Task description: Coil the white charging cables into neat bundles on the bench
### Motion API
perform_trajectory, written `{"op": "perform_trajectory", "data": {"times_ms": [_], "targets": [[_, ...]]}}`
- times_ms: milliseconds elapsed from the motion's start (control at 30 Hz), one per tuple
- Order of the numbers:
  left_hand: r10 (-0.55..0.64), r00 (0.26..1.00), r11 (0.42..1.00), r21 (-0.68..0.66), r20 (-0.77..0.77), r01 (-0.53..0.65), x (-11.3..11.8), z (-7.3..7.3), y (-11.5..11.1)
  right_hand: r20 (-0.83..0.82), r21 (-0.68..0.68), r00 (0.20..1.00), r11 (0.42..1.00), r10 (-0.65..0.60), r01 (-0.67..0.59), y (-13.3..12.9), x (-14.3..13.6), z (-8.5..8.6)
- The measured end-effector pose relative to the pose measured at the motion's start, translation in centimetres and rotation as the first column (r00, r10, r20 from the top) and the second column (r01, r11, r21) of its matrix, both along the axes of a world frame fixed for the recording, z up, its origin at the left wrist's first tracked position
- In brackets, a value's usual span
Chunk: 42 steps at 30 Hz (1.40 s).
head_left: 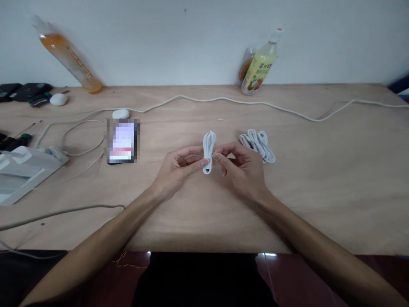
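Observation:
A white cable [208, 143], coiled into a narrow upright bundle, is held just above the wooden table in front of me. My left hand [179, 168] grips it from the left, thumb on the lower middle of the coil. A dark connector end shows near its bottom. At the right side of the coil, the thumb and index finger of my right hand [241, 168] are pinched together; whatever is between them is too small to make out. Just behind my right hand lie several more coiled white cables [260, 143], partly hidden by it.
A phone [123, 143] and a white earbud case [120, 114] lie left. A long white cord [223, 99] crosses the table's back. An orange drink bottle [72, 62] and a yellow-labelled bottle [260, 66] stand by the wall. A white holder [28, 170] sits far left.

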<state>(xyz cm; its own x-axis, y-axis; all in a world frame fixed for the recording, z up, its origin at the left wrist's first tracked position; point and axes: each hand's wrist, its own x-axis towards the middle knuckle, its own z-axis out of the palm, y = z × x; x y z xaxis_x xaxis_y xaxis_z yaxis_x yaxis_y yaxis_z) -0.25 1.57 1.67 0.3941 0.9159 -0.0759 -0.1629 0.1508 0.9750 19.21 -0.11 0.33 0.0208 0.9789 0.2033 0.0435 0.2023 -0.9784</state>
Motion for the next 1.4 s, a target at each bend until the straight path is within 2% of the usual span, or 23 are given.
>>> {"op": "perform_trajectory", "data": {"times_ms": [133, 233, 400, 500, 533, 600, 733, 900, 1033, 1200, 1300, 1400], "targets": [[0.056, 0.998, 0.992, 0.113, -0.008, -0.055, 0.0, -0.6, 0.1, -0.151, -0.160, 0.988, 0.985, 0.035, -0.059, 0.2, -0.2, 0.4], [0.118, 0.993, 0.965, 0.235, -0.013, -0.112, 0.1, -0.9, 0.2, -0.262, -0.263, 0.963, 0.955, 0.065, -0.136, 0.2, -0.2, 0.5], [0.244, 0.957, 0.864, 0.482, -0.156, -0.142, -0.1, -0.6, 0.0, -0.392, -0.406, 0.918, 0.883, 0.063, -0.234, 0.2, 0.2, 0.5], [0.293, 0.939, 0.815, 0.560, -0.178, -0.149, -0.1, -0.6, -0.1, -0.429, -0.450, 0.902, 0.856, 0.043, -0.255, 0.2, 0.4, 0.4], [0.293, 0.940, 0.816, 0.558, -0.177, -0.150, -0.1, -0.6, -0.1, -0.432, -0.455, 0.900, 0.851, 0.047, -0.263, 0.3, 0.5, 0.3], [0.261, 0.953, 0.857, 0.491, -0.154, -0.155, 0.0, -0.6, -0.1, -0.426, -0.445, 0.902, 0.851, 0.075, -0.281, 0.4, 0.5, 0.3], [0.142, 0.988, 0.968, 0.217, -0.054, -0.128, 0.1, -0.4, -0.1, -0.367, -0.373, 0.923, 0.892, 0.113, -0.258, 0.5, 0.5, 0.3], [0.101, 0.995, 0.995, 0.008, -0.007, -0.101, 0.1, -0.1, -0.1, -0.130, -0.144, 0.985, 0.981, 0.113, -0.131, 0.4, 0.4, 0.3], [0.097, 0.995, 0.994, -0.055, 0.028, -0.095, 0.0, -0.3, 0.2, 0.132, 0.074, 0.990, 0.996, 0.043, -0.053, 0.2, 0.7, 0.1], [0.036, 0.997, 0.995, -0.096, 0.065, -0.030, 0.1, -0.1, 0.1, 0.387, 0.314, 0.919, 0.948, -0.074, -0.056, 0.3, 1.3, 0.0], [0.015, 0.998, 0.995, -0.098, 0.057, -0.010, 0.2, 0.1, -0.1, 0.418, 0.368, 0.904, 0.927, -0.092, -0.076, 0.3, 1.4, 0.0], [0.031, 0.999, 0.997, -0.075, 0.028, -0.029, 0.3, 0.1, -0.2, 0.399, 0.324, 0.914, 0.944, -0.074, -0.066, 0.2, 1.4, -0.1]]}}
